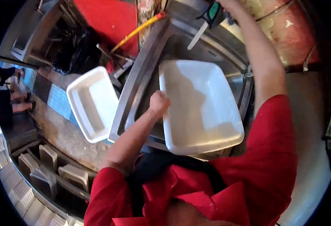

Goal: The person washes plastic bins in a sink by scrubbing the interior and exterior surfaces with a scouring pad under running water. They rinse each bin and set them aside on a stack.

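Note:
My left hand is closed around the left rim of a large white plastic tub. The tub sits tilted over a stainless steel sink, its hollow side facing up toward me. My right arm stretches to the far side of the sink. At the top edge of the view my right hand is partly cut off and its fingers are hidden. Close by it are a green-and-black object and a long, flat, pale strip that slants down over the basin.
A second white tub stands left of the sink, near a yellow pole with an orange end. Black plastic bags lie beyond it. Metal pans stand in a rack at lower left. Another person is at far left.

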Available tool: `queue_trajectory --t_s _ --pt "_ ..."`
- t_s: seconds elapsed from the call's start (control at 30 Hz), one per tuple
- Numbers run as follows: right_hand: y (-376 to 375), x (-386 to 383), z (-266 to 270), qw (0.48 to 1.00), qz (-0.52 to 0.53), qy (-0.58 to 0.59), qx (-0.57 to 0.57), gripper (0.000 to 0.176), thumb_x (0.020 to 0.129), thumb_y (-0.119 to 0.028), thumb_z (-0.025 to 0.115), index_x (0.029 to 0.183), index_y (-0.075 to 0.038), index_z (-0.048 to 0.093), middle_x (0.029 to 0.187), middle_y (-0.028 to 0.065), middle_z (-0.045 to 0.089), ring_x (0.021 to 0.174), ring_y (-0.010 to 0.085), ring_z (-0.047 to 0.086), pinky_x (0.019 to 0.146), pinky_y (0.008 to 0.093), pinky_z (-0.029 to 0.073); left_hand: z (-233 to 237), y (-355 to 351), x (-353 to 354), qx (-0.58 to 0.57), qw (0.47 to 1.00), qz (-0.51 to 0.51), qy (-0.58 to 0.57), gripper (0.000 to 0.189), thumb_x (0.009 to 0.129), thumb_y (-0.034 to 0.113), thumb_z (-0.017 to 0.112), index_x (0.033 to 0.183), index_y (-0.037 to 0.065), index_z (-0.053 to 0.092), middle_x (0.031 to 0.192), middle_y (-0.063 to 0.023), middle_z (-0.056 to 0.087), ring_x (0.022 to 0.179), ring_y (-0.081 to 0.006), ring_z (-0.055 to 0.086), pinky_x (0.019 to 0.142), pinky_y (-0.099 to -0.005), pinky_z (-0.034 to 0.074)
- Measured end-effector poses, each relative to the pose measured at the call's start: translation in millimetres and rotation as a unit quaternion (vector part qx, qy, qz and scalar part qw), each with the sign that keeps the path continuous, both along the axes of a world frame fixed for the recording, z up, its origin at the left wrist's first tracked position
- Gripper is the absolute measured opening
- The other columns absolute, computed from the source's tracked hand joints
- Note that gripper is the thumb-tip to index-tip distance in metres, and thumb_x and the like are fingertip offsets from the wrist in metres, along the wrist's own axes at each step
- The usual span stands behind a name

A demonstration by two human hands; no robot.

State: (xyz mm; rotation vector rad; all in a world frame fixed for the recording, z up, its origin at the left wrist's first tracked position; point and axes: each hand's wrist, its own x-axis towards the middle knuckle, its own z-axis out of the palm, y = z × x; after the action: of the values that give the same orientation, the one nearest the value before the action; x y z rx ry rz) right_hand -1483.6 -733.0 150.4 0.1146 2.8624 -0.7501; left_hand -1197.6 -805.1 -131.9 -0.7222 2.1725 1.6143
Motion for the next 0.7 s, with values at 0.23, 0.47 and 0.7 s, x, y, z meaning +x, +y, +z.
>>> queue_trajectory --t_s 0.23,0.47,0.7 --pt "21 -24 -20 0.903 0.324 0.175 0.223 0.018 0.066 -0.004 0.055 0.083 0.002 0.057 0.071 0.0187 0.057 0.070 0.0292 0.057 0.059 0.0374 0.044 -10 -5 -27 0.025 0.997 0.058 -0.036 0.021 0.063 0.009 0.057 0.081 -0.001 0.057 0.078 -0.0180 0.060 0.077 -0.0305 0.060 0.068 -0.0362 0.046" --pt "64 -3 -59 0.813 0.376 0.427 0.122 0.014 0.066 -0.001 0.054 0.080 -0.002 0.057 0.095 0.0173 0.054 0.095 0.0337 0.047 0.076 0.0373 0.040 -17 -17 -40 -0.031 0.999 0.029 0.006 0.017 0.066 0.008 0.051 0.081 0.000 0.053 0.078 -0.0207 0.059 0.079 -0.0361 0.057 0.070 -0.0380 0.045" --pt "97 114 -233 0.989 0.125 0.035 -0.074 0.039 0.070 -0.028 0.066 0.092 0.002 0.054 0.088 0.0167 0.059 0.082 0.0328 0.056 0.074 0.0367 0.044 -21 -17 -56 -0.122 0.988 0.018 0.098 0.018 0.067 0.009 0.056 0.082 0.000 0.053 0.068 -0.0171 0.057 0.063 -0.0279 0.056 0.059 -0.0346 0.044"
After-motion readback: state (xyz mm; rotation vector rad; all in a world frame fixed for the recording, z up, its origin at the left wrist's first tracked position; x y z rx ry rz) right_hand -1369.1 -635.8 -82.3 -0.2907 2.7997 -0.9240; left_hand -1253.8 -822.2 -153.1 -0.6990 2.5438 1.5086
